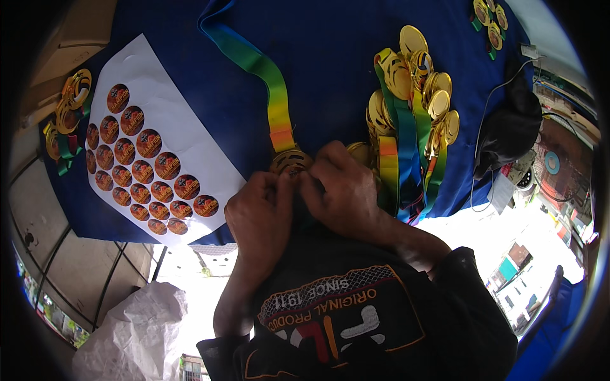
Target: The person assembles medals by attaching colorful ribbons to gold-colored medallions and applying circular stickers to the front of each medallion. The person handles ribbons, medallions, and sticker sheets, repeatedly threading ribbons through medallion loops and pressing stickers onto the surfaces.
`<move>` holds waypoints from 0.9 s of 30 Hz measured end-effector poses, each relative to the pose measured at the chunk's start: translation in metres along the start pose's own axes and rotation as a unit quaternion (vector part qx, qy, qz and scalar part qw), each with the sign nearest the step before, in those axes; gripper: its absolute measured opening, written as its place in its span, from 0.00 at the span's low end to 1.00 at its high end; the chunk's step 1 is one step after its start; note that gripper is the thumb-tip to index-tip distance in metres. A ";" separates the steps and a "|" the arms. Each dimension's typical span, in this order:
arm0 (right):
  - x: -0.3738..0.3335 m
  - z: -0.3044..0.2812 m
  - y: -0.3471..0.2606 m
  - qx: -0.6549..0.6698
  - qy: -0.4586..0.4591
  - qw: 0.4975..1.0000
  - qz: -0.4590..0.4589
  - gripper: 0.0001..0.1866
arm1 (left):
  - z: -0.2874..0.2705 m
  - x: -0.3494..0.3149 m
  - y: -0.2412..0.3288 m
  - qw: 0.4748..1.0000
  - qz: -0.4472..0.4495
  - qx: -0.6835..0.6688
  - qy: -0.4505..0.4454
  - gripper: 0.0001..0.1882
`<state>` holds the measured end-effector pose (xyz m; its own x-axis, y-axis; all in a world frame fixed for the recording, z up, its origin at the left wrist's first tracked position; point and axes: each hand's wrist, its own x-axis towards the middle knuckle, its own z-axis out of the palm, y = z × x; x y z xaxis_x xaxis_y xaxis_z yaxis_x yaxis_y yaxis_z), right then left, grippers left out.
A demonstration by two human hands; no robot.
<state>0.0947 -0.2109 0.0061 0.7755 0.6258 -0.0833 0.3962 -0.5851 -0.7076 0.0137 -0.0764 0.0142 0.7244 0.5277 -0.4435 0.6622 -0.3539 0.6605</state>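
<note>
In front of me on the blue cloth lies a gold medal, partly hidden by my fingers. Its ribbon, blue, green, yellow and orange, runs up and away from it. My left hand and my right hand meet at the medal's near edge, thumbs and forefingers pinched together. Between the fingertips shows a small dark reddish piece, apparently a round sticker, held over the medal. To the left, a white sheet carries several round red and black stickers.
Right of my hands is a pile of gold medals with ribbons. More medals lie at the far left and far right. A black cloth item and a thin cable sit at the right edge. A white plastic bag is below left.
</note>
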 end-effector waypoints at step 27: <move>0.001 0.000 0.000 -0.003 0.009 1.000 -0.006 0.07 | 0.000 0.000 0.000 1.000 0.019 0.003 0.007 0.13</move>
<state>0.0958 -0.2103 0.0057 0.7801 0.6225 -0.0619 0.4077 -0.5810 -0.7044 0.0138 -0.0764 0.0139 0.7470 0.5242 -0.4089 0.6347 -0.3790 0.6735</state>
